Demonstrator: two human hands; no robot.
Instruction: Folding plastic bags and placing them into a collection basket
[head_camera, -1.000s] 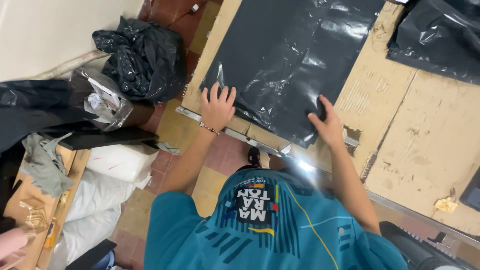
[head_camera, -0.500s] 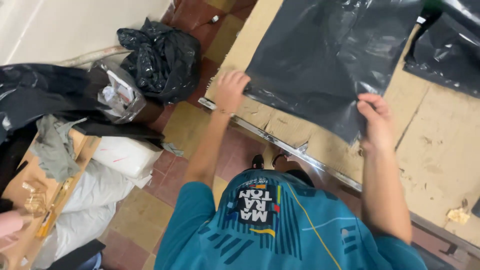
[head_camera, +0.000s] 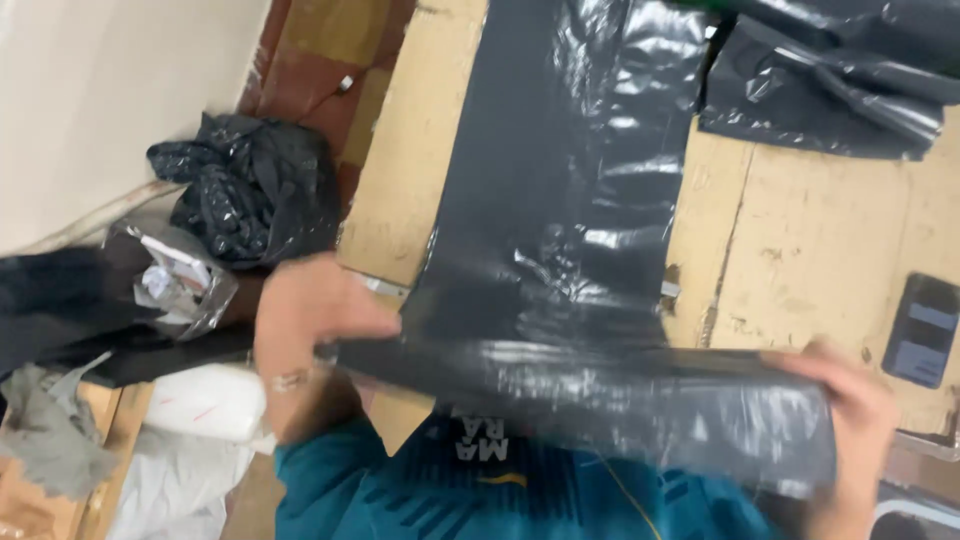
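Plywood-coloured table (head_camera: 820, 260) carries most of the scene. Black plastic sheet (head_camera: 570, 230) runs lengthwise across it, near end lifted off the edge and pulled taut, so it spans between 2 hands. Left hand (head_camera: 305, 320) clamps one corner, right hand (head_camera: 850, 400) the other, set wide apart to keep the edge flat. More folded black plastic (head_camera: 830, 85) lies at the far side. Small dark phone-like slab (head_camera: 922, 330) rests by the right hand.

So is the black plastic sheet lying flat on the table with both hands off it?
No: the left hand and the right hand grip the near edge of the black plastic sheet, lifted off the table.
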